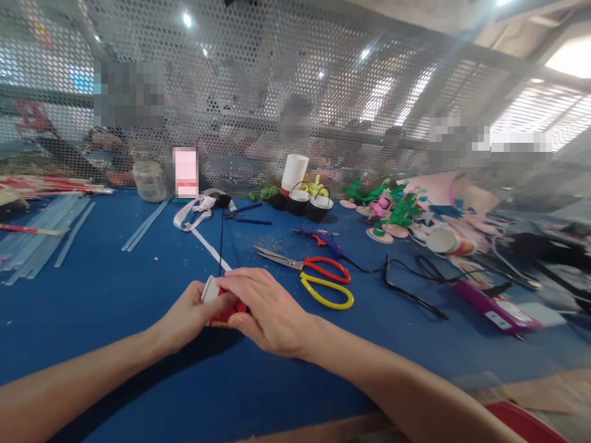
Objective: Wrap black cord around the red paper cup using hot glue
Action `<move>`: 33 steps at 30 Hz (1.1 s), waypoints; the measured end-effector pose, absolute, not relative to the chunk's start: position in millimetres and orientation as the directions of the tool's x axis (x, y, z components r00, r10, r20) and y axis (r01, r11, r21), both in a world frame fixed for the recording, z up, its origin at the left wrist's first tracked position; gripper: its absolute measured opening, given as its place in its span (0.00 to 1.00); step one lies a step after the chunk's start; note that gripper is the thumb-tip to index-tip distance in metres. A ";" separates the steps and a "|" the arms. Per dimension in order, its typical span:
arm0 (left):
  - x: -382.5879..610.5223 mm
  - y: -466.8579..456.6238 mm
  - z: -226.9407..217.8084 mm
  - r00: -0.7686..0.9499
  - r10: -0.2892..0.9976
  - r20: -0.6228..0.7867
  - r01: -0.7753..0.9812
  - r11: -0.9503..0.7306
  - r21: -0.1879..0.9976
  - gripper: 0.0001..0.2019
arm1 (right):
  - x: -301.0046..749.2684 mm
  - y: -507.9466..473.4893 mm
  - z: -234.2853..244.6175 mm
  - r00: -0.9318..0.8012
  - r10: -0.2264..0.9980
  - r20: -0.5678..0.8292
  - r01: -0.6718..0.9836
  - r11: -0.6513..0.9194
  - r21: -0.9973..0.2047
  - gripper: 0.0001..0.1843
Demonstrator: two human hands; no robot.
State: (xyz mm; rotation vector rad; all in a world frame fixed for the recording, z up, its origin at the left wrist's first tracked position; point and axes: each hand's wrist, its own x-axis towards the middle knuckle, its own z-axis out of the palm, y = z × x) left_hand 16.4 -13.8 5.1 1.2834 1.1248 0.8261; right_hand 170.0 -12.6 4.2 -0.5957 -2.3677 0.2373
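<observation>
A small red paper cup (pixel 225 316) with a white rim lies on its side between my hands, low over the blue table. My left hand (pixel 191 311) grips it at the rim end. Across its top and far end curls my right hand (pixel 265 307), hiding much of the cup. A black cord (pixel 221 243) stretches from the cup back to a dark ball of it (pixel 223 201). White ribbon (pixel 210 247) also trails toward the cup; whether it is attached is hidden. Scissors (pixel 302 266) with one red and one yellow handle lie open just beyond my right hand.
A blue hot glue gun (pixel 323 238), pliers (pixel 252 219), black cups with handles (pixel 299 202) and a white cup stack (pixel 294 172) stand farther back. Glue sticks (pixel 50 237) lie left; a purple power strip (pixel 496 307) and cables lie right. A mesh partition (pixel 249 80) rises behind.
</observation>
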 end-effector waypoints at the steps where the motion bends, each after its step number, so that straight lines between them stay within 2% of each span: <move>1: 15.4 -13.1 3.7 0.279 0.945 -0.170 0.130 0.138 0.982 0.16 | 170.8 -10.4 5.7 -0.654 0.492 0.575 0.389 0.870 -0.302 0.21; 4: 12.1 -10.8 0.5 0.242 0.948 -0.208 0.173 0.168 0.970 0.14 | 184.9 6.8 16.7 -0.514 0.661 0.547 0.609 0.730 -0.310 0.18; 6: 11.1 -10.4 1.0 0.239 0.946 -0.219 0.167 0.183 0.969 0.14 | 205.5 27.1 26.8 -0.317 0.833 0.454 0.796 0.494 -0.350 0.18; 8: 11.7 -11.2 3.5 0.262 0.938 -0.228 0.156 0.191 0.969 0.14 | 232.1 50.5 33.2 -0.066 0.961 0.267 0.946 0.146 -0.291 0.18; 11: 13.9 -13.9 7.8 0.312 0.922 -0.229 0.176 0.181 0.968 0.14 | 269.7 81.3 27.6 0.095 0.986 0.135 0.971 -0.061 -0.232 0.15; 13: 14.6 -15.2 9.2 0.330 0.917 -0.223 0.205 0.161 0.965 0.15 | 285.5 94.5 15.1 0.146 0.989 0.022 0.968 -0.139 -0.209 0.13; 16: 14.3 -15.8 8.8 0.346 0.911 -0.225 0.209 0.159 0.965 0.15 | 294.4 104.3 -4.1 0.193 0.980 -0.046 0.958 -0.199 -0.208 0.15; 19: 13.2 -15.9 7.7 0.348 0.910 -0.223 0.201 0.160 0.966 0.16 | 295.1 107.4 -12.6 0.244 0.969 -0.033 0.935 -0.244 -0.259 0.15; 22: 12.4 -15.5 8.8 0.340 0.915 -0.219 0.210 0.153 0.966 0.16 | 295.6 106.2 -9.8 0.294 0.956 0.006 0.894 -0.272 -0.356 0.17; 25: 12.4 -12.8 13.1 0.300 0.930 -0.214 0.190 0.161 0.968 0.15 | 293.2 97.8 1.0 0.296 0.953 0.057 0.841 -0.232 -0.488 0.20; 28: 11.5 -7.2 16.3 0.227 0.946 -0.231 0.152 0.200 0.968 0.13 | 283.2 79.3 17.2 0.186 0.981 0.062 0.771 -0.106 -0.628 0.16; 30: 9.6 -3.2 15.6 0.190 0.952 -0.240 0.149 0.213 0.966 0.14 | 272.7 62.3 28.3 0.060 0.998 0.018 0.707 -0.030 -0.706 0.11; 33: 5.6 0.6 11.5 0.147 0.960 -0.239 0.217 0.204 0.954 0.15 | 254.5 34.7 38.9 -0.183 0.983 -0.029 0.539 0.076 -0.839 0.12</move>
